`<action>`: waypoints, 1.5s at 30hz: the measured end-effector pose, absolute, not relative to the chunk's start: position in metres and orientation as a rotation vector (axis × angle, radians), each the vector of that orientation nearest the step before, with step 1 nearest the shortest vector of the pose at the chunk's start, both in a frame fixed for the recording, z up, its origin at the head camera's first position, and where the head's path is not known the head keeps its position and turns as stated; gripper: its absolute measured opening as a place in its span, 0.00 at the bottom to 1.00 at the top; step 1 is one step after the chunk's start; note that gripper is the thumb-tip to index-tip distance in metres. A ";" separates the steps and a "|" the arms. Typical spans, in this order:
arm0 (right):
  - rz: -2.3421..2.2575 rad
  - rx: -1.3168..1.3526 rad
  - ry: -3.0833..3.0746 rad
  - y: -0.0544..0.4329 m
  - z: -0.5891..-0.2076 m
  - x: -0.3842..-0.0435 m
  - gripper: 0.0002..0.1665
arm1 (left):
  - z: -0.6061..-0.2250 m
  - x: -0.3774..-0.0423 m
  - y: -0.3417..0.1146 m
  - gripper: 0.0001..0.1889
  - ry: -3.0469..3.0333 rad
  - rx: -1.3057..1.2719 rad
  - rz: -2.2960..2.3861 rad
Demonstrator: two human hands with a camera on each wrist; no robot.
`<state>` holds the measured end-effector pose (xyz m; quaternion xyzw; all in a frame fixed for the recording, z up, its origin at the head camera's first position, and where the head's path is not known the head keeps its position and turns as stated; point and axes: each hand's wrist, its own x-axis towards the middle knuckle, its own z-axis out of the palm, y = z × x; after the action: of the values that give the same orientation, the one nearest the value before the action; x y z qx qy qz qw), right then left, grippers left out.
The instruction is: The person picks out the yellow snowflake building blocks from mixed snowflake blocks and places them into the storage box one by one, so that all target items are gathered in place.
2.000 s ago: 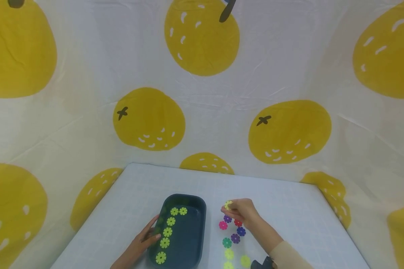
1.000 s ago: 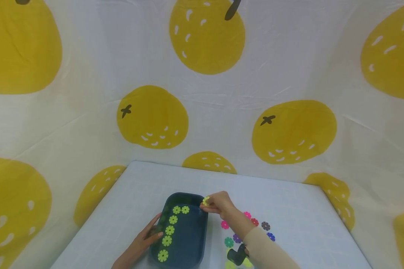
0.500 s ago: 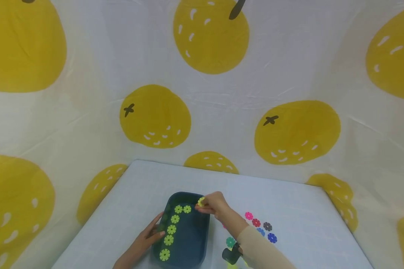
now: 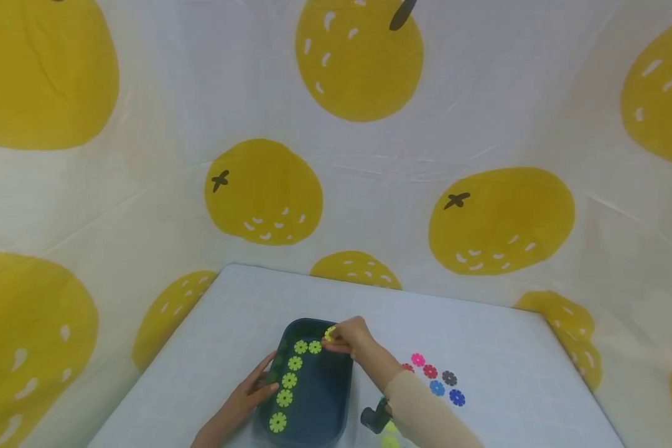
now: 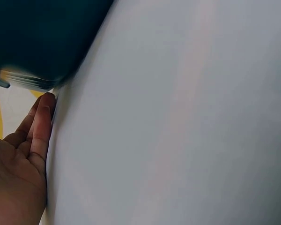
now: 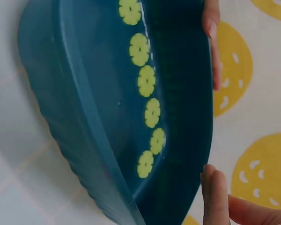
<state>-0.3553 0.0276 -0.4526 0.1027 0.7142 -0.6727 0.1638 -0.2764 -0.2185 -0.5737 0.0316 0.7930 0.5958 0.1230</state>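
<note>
My left hand [image 4: 246,395] holds the left rim of a dark blue-green tray [image 4: 319,398], thumb over the edge and fingers along the outer wall. In the left wrist view its fingers [image 5: 41,133] lie low by the tray's side [image 5: 42,37]. A yellow-green flower-shaped disc [image 4: 330,333] is pinched between thumb and fingers of my right hand [image 4: 355,336], over the tray's far right corner. Matching discs [image 4: 289,380] line the tray's left side and turn along the far end. In the right wrist view, fingers [image 6: 218,197] overlap the rim; the held disc is hidden.
Right of the tray, several loose discs lie on the white tablecloth, among them a pink disc [image 4: 417,359] and a dark blue disc [image 4: 457,397]. Yellow-green discs [image 4: 389,440] are partly covered by my right arm, which carries a black wrist device [image 4: 374,418]. Orange-patterned fabric [image 4: 381,205] stands behind.
With the yellow-green disc pinched, my right hand has moved left from above the loose discs to the tray's far right corner. My left hand keeps its hold on the rim.
</note>
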 end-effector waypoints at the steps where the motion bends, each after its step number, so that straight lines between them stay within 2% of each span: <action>1: -1.913 0.293 2.043 0.026 -0.453 -0.355 0.18 | -0.573 -0.276 -0.218 0.39 2.312 0.105 1.740; 5: -1.898 0.307 2.070 0.018 -0.460 -0.358 0.16 | -0.573 -0.276 -0.218 0.39 2.308 0.105 1.745; 19: -1.865 0.404 2.077 0.008 -0.471 -0.366 0.21 | -0.575 -0.276 -0.218 0.38 2.301 0.028 1.730; 28: -1.861 0.386 2.071 -0.004 -0.470 -0.367 0.32 | -0.571 -0.273 -0.218 0.38 2.305 0.084 1.740; 38: -1.824 0.466 2.077 -0.010 -0.478 -0.372 0.33 | -0.574 -0.276 -0.218 0.38 2.303 0.081 1.742; 45: -1.780 0.568 2.061 -0.010 -0.485 -0.372 0.28 | -0.574 -0.277 -0.219 0.38 2.290 0.104 1.749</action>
<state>-0.3717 -0.0101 -0.4845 0.2010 0.7288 -0.6296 0.1790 -0.2767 -0.2186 -0.5742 0.0359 0.7877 0.6014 0.1287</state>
